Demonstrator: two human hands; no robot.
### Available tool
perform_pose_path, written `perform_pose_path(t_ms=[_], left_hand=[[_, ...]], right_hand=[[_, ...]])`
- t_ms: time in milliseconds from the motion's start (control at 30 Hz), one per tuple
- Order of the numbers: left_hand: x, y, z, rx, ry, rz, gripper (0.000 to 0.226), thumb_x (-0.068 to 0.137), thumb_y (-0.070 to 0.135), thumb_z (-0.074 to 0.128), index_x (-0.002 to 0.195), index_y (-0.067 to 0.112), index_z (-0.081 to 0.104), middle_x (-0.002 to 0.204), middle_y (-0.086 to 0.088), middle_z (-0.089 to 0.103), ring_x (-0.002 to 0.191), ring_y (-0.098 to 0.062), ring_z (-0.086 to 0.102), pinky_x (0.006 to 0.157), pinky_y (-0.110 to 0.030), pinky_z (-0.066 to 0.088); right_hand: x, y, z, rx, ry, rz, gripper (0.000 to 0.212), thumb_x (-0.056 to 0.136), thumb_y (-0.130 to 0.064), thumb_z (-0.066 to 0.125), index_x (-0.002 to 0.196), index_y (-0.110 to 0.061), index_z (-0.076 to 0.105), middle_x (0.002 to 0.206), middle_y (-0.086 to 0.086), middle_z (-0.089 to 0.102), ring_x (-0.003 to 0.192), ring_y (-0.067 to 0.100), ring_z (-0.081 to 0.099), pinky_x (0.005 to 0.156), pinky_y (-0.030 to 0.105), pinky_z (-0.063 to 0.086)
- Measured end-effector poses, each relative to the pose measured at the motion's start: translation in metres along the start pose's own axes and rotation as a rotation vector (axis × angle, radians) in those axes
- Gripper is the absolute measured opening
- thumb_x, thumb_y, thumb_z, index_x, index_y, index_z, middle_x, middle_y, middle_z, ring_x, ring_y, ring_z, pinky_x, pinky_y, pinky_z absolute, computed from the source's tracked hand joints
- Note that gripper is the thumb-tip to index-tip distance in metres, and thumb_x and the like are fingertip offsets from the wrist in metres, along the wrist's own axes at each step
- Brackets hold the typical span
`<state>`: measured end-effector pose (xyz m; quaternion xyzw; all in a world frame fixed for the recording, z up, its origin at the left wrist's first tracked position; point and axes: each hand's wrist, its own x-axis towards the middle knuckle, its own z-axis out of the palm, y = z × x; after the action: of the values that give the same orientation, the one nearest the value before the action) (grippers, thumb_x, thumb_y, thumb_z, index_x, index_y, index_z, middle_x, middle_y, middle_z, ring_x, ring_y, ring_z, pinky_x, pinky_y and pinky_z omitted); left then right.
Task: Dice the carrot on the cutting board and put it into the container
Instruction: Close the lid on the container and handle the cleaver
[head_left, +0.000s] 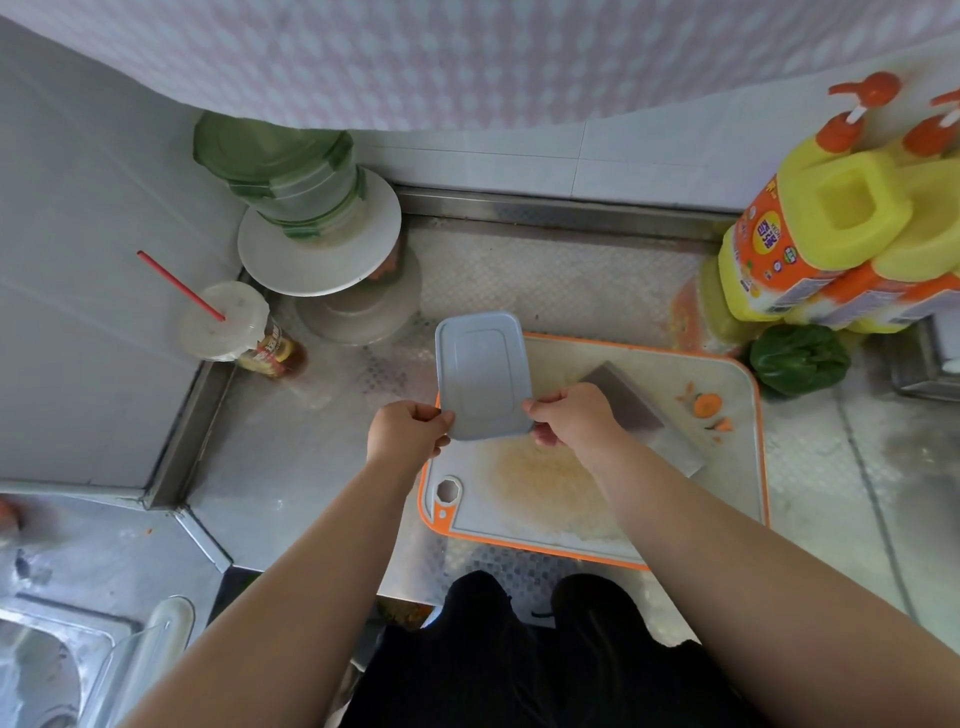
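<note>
Closing stage of the job, by the look of it. Both hands at frame centre, each pinching a near corner of the flat grey-blue rectangular plastic lid (480, 375): left hand (408, 434) with thumb and curled fingers on the lower-left corner, right hand (571, 415) likewise on the lower-right corner. Lid held over the left end of the white plastic cutting board with orange rim (748, 384). Container itself not discernible, possibly hidden directly beneath the lid, so hard to say whether the lid is going on or coming off.

On the board, only an orange stain in the middle and a few carrot scraps (707, 406), one round slice among them, at centre right of the frame. Broad steel cleaver (631, 402) lying flat on the board, just right of the right hand. No diced pile in sight; presumably already boxed.

Next move, most likely: line up the lid squarely and press the corners and edges down evenly. Remaining scraps on the board probably trimmings to leave or clear.
</note>
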<state>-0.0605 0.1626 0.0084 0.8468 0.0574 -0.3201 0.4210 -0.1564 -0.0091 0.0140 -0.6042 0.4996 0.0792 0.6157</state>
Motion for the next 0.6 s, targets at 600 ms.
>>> perform_pose_path(t_ms=[600], left_hand=[[0.005,0.006,0.003,0.296,-0.073,0.207,0.065,0.092,0.013,0.061,0.148,0.028,0.032,0.082,0.004,0.058,0.079,-0.020,0.057,0.075,-0.033,0.044]], right_hand=[[0.011,0.013,0.010,-0.337,0.035,-0.169,0.023,0.090,-0.024,0.060,0.105,-0.007,0.058,0.083,0.016,0.067,0.069,0.031,0.066,0.073,0.047,0.056]])
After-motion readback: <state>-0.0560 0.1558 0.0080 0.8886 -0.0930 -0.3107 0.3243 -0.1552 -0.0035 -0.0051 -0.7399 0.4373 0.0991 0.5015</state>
